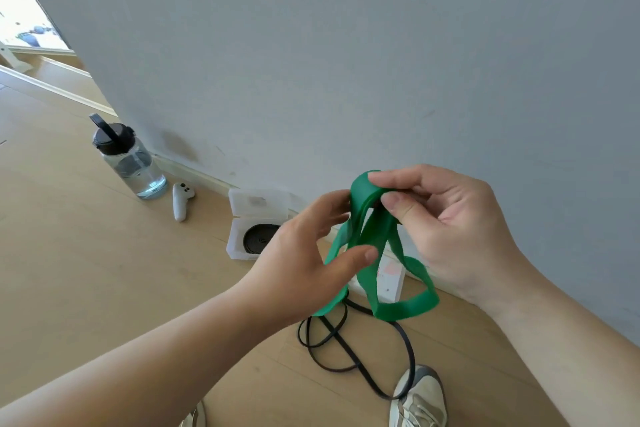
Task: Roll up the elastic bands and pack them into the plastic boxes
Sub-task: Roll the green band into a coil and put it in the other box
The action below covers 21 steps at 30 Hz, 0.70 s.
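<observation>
A wide green elastic band (375, 253) hangs in folded loops in front of me. My right hand (446, 218) pinches its top fold between thumb and fingers. My left hand (304, 253) grips the band lower down on its left side, thumb across a strand. On the floor below lies a thin black elastic band (349, 350), loose and tangled. An open white plastic box (237, 239) by the wall holds a rolled black band (258, 237). A second white box (391, 284) sits behind the green band, mostly hidden.
A clear water bottle (133, 163) with a black lid stands by the wall at left. A white controller (181, 199) lies beside it. The grey wall (346, 45) rises close ahead. A shoe (417, 399) is on the wooden floor at the bottom.
</observation>
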### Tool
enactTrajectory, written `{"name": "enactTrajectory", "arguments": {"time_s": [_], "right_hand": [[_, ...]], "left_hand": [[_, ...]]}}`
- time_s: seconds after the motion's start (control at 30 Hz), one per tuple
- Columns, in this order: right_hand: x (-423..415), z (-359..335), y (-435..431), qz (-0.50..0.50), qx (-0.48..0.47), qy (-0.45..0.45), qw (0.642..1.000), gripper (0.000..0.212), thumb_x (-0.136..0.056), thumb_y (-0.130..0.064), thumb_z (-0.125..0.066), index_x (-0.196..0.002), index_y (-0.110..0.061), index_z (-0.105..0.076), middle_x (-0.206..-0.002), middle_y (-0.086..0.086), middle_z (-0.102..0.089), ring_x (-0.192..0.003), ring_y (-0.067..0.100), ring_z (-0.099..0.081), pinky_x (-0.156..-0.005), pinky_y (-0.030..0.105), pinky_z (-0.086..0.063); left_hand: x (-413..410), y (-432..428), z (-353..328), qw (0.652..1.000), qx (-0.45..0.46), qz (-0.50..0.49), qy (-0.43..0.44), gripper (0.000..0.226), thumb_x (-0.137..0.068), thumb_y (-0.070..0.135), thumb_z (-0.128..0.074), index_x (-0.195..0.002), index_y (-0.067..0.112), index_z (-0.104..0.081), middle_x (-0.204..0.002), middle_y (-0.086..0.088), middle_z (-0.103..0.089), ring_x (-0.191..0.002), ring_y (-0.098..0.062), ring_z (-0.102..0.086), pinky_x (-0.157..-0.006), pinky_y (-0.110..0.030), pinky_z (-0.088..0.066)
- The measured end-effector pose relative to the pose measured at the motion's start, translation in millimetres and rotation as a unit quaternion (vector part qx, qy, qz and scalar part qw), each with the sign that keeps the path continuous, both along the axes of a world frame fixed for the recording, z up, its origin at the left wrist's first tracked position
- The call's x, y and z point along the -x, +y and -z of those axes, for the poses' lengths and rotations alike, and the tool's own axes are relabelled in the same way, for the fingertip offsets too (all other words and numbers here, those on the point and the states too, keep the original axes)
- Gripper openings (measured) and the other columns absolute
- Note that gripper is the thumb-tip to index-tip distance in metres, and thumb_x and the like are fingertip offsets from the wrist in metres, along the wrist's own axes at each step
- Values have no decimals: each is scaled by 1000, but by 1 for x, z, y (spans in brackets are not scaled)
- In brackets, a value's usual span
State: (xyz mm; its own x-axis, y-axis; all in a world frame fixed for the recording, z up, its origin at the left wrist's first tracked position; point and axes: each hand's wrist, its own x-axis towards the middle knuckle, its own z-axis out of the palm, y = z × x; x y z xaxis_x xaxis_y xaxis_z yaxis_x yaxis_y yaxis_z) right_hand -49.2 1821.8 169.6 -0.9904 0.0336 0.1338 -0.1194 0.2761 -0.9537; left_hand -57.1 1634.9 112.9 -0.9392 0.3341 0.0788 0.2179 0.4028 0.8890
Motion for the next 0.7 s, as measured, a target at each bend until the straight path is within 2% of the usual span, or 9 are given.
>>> {"name": "enactTrajectory", "arguments": {"time_s": [0.1, 0.2, 0.33, 0.47, 0.6, 0.7], "right_hand": [[2, 2, 2, 14, 64, -8, 998, 30, -96, 5, -63, -101, -21, -77, -97, 3, -80, -97, 21, -77, -93, 44, -59], [2, 2, 6, 3, 74, -18, 997, 29, -96, 6, -62, -101, -19, -76, -97, 5, -80, -95, 21, -76, -91, 41, -60], [3, 3, 13, -14, -5, -19, 1000, 28, -97, 3, -63, -103, -22, -74, -99, 0, -79, -98, 18, -75, -90, 33, -60], [6, 2, 26, -8, -120, -69, 990, 32, -98, -7, -65, -109, -38, -67, -103, -12, -74, -95, 10, -71, -87, 27, -59], [4, 9, 23, -96, -204, -152, 962, 53, -97, -14, -67, -135, -46, -49, -113, -16, -68, -113, 3, -64, -102, 39, -53], [2, 5, 15, -135, -185, -156, 961, 73, -90, -20, -77, -148, -44, -40, -120, -15, -67, -120, 2, -61, -113, 35, -44]], "left_hand": [[4, 3, 0, 1000, -10, -8, 0, 56, -90, 28, -79, -139, 29, -53, -131, 23, -65, -129, 9, -54, -114, -28, -44], [4, 2, 3, 1000, -12, 2, -26, 53, -88, 30, -81, -132, 31, -53, -128, 21, -66, -126, 6, -58, -113, -29, -46], [8, -1, -1, 999, -3, -5, -36, 34, -92, 24, -76, -118, 33, -57, -105, 20, -71, -106, 1, -67, -101, -30, -55], [18, -17, -22, 999, -12, -51, 8, 39, -88, 23, -77, -123, 38, -65, -105, 19, -72, -107, -1, -67, -103, -33, -55], [14, -23, -38, 996, -48, -72, 29, 39, -79, 10, -81, -105, 34, -64, -97, 11, -74, -101, -12, -71, -93, -43, -59], [11, -21, -43, 995, -60, -65, 45, 35, -78, 15, -87, -95, 30, -60, -96, 9, -76, -97, -15, -73, -89, -44, -60]]}}
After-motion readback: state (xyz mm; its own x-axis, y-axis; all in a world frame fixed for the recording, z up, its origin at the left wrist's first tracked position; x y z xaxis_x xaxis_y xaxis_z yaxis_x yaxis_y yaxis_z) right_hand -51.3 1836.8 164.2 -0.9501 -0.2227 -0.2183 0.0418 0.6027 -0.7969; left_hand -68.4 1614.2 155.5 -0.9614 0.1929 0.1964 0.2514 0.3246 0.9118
